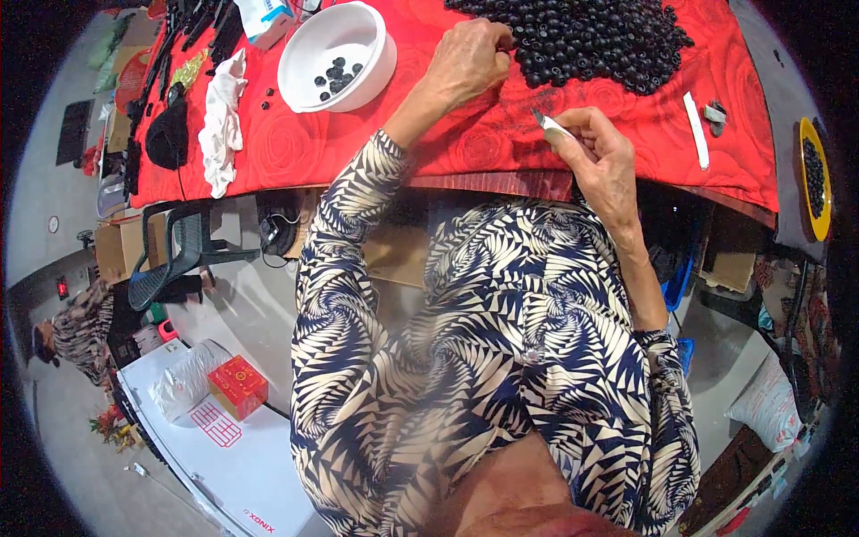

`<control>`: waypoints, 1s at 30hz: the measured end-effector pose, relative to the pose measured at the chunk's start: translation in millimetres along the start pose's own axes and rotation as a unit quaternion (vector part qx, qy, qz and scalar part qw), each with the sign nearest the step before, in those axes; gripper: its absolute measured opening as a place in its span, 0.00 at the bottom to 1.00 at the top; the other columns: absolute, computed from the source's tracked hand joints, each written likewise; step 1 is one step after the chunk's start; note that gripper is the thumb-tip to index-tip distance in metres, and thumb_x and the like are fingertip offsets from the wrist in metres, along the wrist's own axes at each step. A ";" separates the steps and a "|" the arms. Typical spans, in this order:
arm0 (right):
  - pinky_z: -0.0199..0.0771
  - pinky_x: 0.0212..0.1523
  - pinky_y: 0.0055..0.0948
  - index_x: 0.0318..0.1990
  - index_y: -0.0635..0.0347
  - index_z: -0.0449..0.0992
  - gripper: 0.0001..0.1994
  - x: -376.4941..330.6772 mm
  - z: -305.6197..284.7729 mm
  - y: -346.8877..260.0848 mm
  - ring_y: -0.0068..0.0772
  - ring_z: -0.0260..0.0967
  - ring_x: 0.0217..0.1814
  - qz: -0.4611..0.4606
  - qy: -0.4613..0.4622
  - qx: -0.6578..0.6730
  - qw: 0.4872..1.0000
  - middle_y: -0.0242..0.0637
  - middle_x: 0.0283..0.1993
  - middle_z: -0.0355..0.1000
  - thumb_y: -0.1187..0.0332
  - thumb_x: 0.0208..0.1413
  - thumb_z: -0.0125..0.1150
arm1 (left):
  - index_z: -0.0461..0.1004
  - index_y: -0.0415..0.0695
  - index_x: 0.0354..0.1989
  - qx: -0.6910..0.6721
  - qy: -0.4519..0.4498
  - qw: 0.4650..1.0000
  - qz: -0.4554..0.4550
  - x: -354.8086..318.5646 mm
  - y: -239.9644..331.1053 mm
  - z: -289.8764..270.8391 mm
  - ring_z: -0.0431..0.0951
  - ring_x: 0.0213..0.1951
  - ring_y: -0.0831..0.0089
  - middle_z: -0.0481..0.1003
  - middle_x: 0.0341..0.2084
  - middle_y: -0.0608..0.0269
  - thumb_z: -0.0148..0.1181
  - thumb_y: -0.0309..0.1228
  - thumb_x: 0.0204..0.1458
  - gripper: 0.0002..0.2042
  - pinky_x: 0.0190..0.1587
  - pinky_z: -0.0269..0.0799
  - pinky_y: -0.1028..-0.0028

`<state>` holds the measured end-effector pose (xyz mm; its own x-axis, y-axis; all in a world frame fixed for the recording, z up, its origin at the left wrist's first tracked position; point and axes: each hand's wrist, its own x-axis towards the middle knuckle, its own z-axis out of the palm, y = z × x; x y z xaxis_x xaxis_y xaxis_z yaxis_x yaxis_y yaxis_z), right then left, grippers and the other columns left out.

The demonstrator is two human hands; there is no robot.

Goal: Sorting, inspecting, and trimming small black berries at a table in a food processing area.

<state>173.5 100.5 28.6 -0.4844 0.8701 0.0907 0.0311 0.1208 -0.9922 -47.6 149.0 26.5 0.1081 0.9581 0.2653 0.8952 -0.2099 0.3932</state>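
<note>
A large heap of small, round black pieces (582,45) lies on the red, rose-patterned tablecloth (429,148). My left hand (467,64) is at the heap's left edge with its fingers curled in; what they pinch, if anything, is hidden. My right hand (604,157) is just in front of the heap, closed around a small knife (552,125) with a white grip. Its short dark blade points up and left toward the heap. To the left of my left hand stands a white bowl (380,67) with several black pieces on its bottom.
Left of the bowl lie a crumpled white cloth (224,121), a black fabric item (167,136) and two loose black pieces. A white strip (696,130) and a small grey object (715,117) lie at the right. A yellow dish (825,224) with black pieces is farther right.
</note>
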 end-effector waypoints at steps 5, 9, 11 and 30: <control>0.69 0.34 0.20 0.34 0.66 0.71 0.08 0.8 2.0 -2.0 0.19 0.70 0.33 -0.004 0.001 -0.006 1.000 0.33 0.29 0.73 0.71 0.51 0.60 | 0.76 0.38 0.34 -0.171 0.028 0.983 -0.061 -22.7 1.4 -11.4 0.78 0.29 0.63 0.76 0.26 0.52 0.56 0.27 0.45 0.09 0.35 0.74 0.68; 0.70 0.34 0.20 0.34 0.66 0.71 0.07 1.4 1.7 -2.9 0.19 0.69 0.33 0.004 -0.001 -0.006 1.000 0.33 0.29 0.73 0.72 0.51 0.60 | 0.73 0.35 0.38 -0.599 0.020 0.783 -0.164 -52.8 0.4 -21.8 0.77 0.35 0.71 0.75 0.30 0.57 0.55 0.24 0.51 0.07 0.39 0.74 0.76; 0.70 0.35 0.20 0.34 0.66 0.71 0.07 1.0 3.4 -6.5 0.19 0.69 0.33 0.008 -0.008 -0.011 1.000 0.33 0.30 0.73 0.72 0.51 0.60 | 0.71 0.36 0.39 -0.740 0.019 0.654 -0.154 -68.8 4.8 -24.6 0.76 0.37 0.68 0.73 0.36 0.54 0.56 0.25 0.52 0.08 0.44 0.73 0.76; 0.69 0.35 0.20 0.35 0.66 0.72 0.08 -3.0 9.2 -7.7 0.18 0.68 0.33 0.034 -0.021 -0.042 0.998 0.32 0.31 0.73 0.71 0.51 0.61 | 0.70 0.32 0.45 -0.837 0.065 0.513 -0.179 -111.6 34.7 -15.8 0.76 0.40 0.65 0.74 0.36 0.53 0.51 0.21 0.52 0.12 0.45 0.75 0.78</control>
<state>166.6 92.6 35.1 -0.5146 0.8572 0.0180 0.1374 0.1032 -0.9851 -35.4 31.7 24.4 -0.0613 0.9953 -0.0743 -0.7892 -0.0027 0.6141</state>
